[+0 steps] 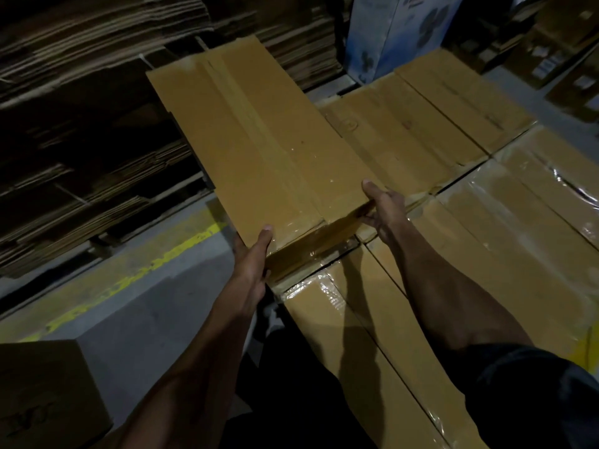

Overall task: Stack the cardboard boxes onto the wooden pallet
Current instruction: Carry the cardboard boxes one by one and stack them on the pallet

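Note:
A long, flat cardboard box [259, 134] sealed with clear tape lies slanted across the top of a layer of similar taped boxes [505, 228], its far end hanging out to the left over the floor. My left hand [251, 264] grips its near left corner, thumb on top. At the near right corner my right hand [382, 205] holds the box, thumb on the lid and fingers round the end face. The wooden pallet is hidden under the stack.
Stacks of flattened cardboard [81, 124] fill the left and back. A white and blue printed box [392, 27] stands behind the stack. Grey floor with a worn yellow line [136, 273] runs on the left. Another carton [45, 393] sits at bottom left.

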The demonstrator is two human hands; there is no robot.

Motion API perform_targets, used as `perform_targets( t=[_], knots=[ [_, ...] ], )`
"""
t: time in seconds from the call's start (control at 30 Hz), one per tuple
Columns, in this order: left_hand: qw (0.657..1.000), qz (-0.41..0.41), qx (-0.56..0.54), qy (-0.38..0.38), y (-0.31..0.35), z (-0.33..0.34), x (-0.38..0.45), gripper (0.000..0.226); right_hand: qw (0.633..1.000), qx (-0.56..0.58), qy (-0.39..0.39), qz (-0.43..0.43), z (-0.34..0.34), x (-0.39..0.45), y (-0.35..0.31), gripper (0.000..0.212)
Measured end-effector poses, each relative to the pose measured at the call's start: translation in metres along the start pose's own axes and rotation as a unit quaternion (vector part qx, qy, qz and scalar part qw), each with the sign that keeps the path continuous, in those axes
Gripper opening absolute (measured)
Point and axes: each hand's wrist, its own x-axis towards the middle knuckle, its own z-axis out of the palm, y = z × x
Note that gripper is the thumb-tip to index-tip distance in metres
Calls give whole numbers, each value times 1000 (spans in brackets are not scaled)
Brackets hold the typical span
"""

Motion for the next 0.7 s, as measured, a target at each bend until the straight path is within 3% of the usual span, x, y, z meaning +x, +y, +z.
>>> perform_targets(
  t=[0.1,0.23,0.4,0.53,0.7],
  knots=[
    [1000,-9,16,-7,-14,2,7,83,1000,4,0,24,-8,4,9,58],
    [999,-1,31,-10,-27,2,4,104,999,21,-1,32,-17,2,21,34],
    [999,-7,42,-17,-31,3,7,123,1000,15,4,27,-17,0,18,32],
    [999,13,36,-21,-31,7,0,114,1000,17,11,23,-22,2,21,26],
    [999,10,28,-25,-32,7,1,118,1000,14,13,16,-20,-3,20,28]
  ],
)
